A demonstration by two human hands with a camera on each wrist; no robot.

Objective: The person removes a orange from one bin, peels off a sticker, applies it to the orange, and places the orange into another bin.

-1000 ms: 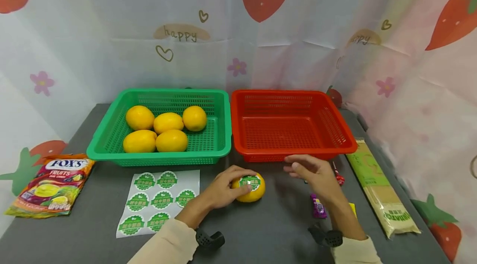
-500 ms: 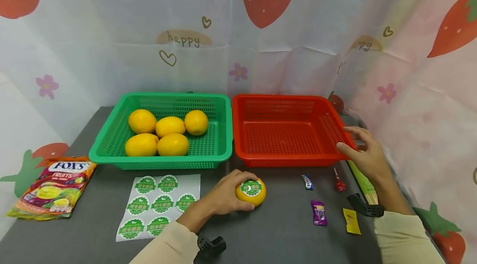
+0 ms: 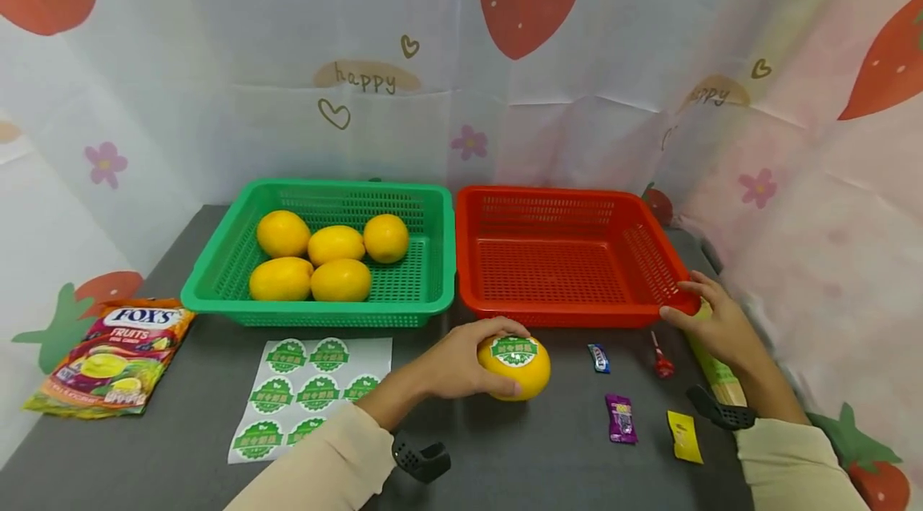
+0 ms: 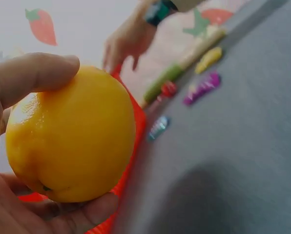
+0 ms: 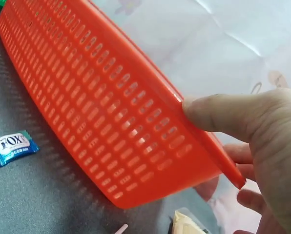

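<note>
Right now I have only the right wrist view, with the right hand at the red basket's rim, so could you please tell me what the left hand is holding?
Observer: The left hand is holding a yellow fruit, as the head and left wrist views show.
Operator: Thank you; is there anything stuck on it?
Observer: Yes, the head view shows a round green-and-white sticker on its upper side.
Operator: And are there any more of that kind about, please?
Observer: Yes, five similar fruits lie together in the green basket.
</note>
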